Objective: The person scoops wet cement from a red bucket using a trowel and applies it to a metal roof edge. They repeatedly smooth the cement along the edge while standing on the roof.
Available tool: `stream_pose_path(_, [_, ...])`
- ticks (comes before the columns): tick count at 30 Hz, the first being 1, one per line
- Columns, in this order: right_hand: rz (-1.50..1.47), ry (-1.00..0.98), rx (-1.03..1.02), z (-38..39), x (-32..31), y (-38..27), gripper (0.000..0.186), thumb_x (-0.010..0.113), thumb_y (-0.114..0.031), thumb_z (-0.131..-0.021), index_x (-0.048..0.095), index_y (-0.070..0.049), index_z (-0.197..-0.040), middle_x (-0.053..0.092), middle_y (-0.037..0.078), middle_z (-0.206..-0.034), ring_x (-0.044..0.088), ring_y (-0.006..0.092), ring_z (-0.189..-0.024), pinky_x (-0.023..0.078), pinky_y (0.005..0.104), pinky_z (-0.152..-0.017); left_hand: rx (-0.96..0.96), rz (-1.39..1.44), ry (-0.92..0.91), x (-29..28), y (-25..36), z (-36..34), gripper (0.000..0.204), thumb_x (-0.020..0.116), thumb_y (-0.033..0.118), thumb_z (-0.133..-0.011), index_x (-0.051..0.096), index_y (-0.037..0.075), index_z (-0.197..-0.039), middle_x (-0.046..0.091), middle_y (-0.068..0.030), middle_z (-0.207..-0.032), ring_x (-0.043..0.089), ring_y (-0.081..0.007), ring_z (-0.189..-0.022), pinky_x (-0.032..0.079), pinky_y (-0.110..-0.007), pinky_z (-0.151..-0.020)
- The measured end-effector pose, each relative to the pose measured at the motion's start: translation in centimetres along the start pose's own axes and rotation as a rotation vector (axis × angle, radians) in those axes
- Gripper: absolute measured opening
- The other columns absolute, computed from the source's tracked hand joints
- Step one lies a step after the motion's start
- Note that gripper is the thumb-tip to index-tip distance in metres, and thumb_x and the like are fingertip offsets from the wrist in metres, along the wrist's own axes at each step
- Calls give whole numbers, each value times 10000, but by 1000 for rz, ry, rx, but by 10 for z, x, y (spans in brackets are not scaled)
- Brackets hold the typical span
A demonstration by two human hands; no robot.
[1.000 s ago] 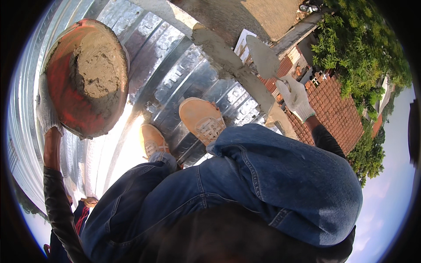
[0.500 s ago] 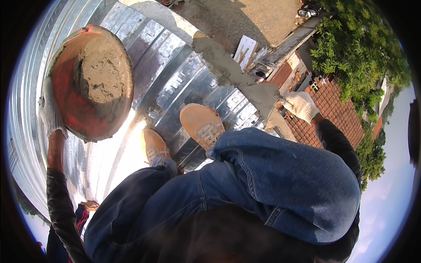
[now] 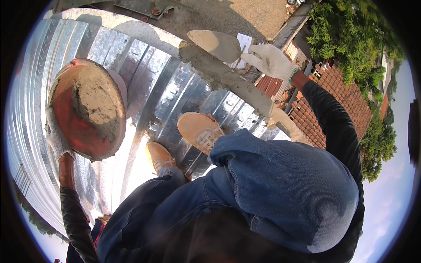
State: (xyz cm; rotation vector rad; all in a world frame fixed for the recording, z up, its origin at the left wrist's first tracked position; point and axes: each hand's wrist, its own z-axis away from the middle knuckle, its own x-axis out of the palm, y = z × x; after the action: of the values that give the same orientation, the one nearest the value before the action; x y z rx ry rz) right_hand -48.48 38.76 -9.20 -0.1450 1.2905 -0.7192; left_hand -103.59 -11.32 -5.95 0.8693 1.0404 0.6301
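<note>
My left hand [image 3: 56, 136], in a pale knit glove, grips the left rim of a round red basin [image 3: 66, 118]. The basin is tilted, and a heap of wet grey mortar [image 3: 98, 98] lies inside it. At the right, my gloved right hand [image 3: 269, 61] is closed round the handle of a trowel [image 3: 215, 44]. The trowel's broad grey blade points left over the top of a low wall edge. Wet mortar [image 3: 245, 90] coats that edge, running from beneath the blade toward the right.
My tan shoes [image 3: 198, 129] stand on ribbed shiny metal sheeting [image 3: 144, 74]. Beyond the wall the ground [image 3: 245, 17] lies lower, with a tiled roof [image 3: 324, 107] and trees [image 3: 355, 44] at the right. Part of another person [image 3: 104, 219] shows at the lower left.
My right hand has moved farther away and left along the wall, bringing the trowel blade into plain sight. The basin, still in my left hand, appears lower in the view.
</note>
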Motion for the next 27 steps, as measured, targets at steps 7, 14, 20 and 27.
stream_pose_path(7, [-970,-607,909,67,7,20,453,727,-513,-1089,734,-96,-913,670,10,-741,559,86,-535,441,289,-449,-10,-3,-60,7,-2,-8,584,678,449,-1163,677,-10,-1523,733,-107,-1458,705,-216,-1283,584,-373,-1106])
stream_pose_path(14, [-843,-569,1126,175,-19,43,290,795,-396,-1016,798,-111,-962,682,2,-760,548,105,-551,402,292,-471,-43,-20,-46,-9,-20,-16,585,675,453,-1164,673,-8,-1524,730,-105,-1460,706,-217,-1279,589,-375,-1099])
stream_pose_path(20, [-981,-565,1220,228,-29,33,348,781,-439,-1040,764,-97,-980,678,9,-745,573,121,-548,377,320,-433,9,1,-54,5,-7,-6,585,673,456,-1165,671,-6,-1525,727,-105,-1463,706,-217,-1275,594,-376,-1093])
stream_pose_path(27, [-603,103,627,170,33,-33,299,692,-315,-1109,690,-39,-994,681,91,-799,680,223,-711,510,350,-657,-18,197,-88,22,57,50,482,688,402,-1166,744,-12,-1406,781,-97,-1339,742,-183,-1163,604,-356,-1032])
